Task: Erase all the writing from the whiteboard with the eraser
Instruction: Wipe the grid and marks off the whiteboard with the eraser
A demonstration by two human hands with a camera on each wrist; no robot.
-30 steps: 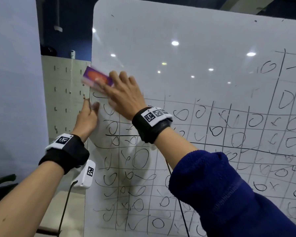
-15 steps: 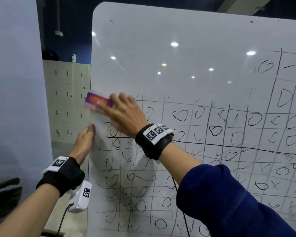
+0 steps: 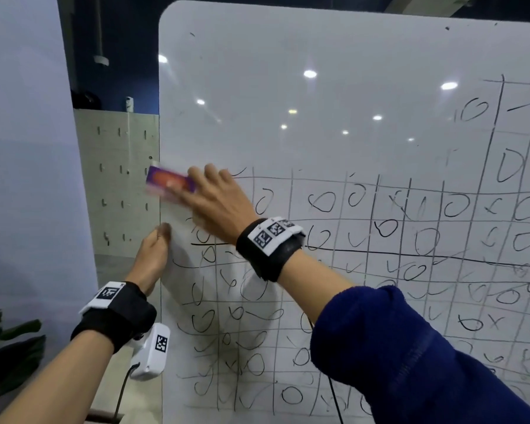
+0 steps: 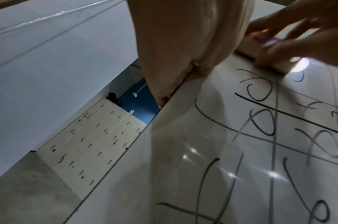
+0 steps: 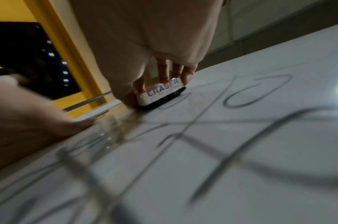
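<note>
One whiteboard (image 3: 334, 96) stands upright, its upper part bare and its lower part and right side covered with a hand-drawn grid (image 3: 377, 240) of black lines, circles, ticks and crosses, too many to count. One eraser (image 3: 169, 184), purple and orange on its back and blurred in the head view, lies flat against the board at its left edge, level with the top row of the grid. The right hand (image 3: 219, 203) grasps it with fingers curled round its sides; the right wrist view shows the white side printed "ERASER" (image 5: 160, 92) and the dark pad on the board. The left hand (image 3: 153, 255) clasps the board's left edge below the eraser, thumb on the front and fingers behind. Each of the two wrists wears a black band with a white tag (image 3: 274, 237). One grey locker wall (image 3: 117, 179) shows behind the board.
</note>
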